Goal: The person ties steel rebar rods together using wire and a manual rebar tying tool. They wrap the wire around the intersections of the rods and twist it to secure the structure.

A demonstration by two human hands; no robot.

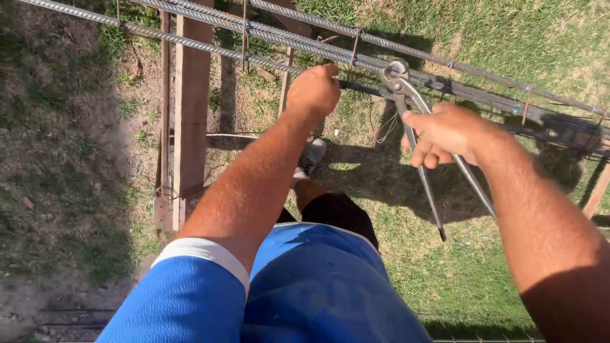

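While the long handles of the steel pincers (438, 184) are being held in the right hand (448, 133), the fingers are being curled around both handles, which are standing a little apart below the hand. The pincer head (397, 75) is being pressed against the rebar bars (298, 38), at a place where a thin tie wire seems to be sitting; whether the jaws are already biting the wire cannot be told. The left hand (314, 89) is being closed over the same bundle of bars, just beside the pincer head, so the bars are being steadied there.

The bars are being carried as a long cage across the upper part of the view, with small wire ties (354, 39) seen along it, and they are being supported on wooden planks (190, 114) that are standing on the grass (483, 267). A shoe (311, 155) and blue clothing are showing below.

By judgement, a wire tie is being made at this crossing. The next move is probably calling for a firm squeeze of the handles and a turning of the head, while the bars are being kept from sliding.
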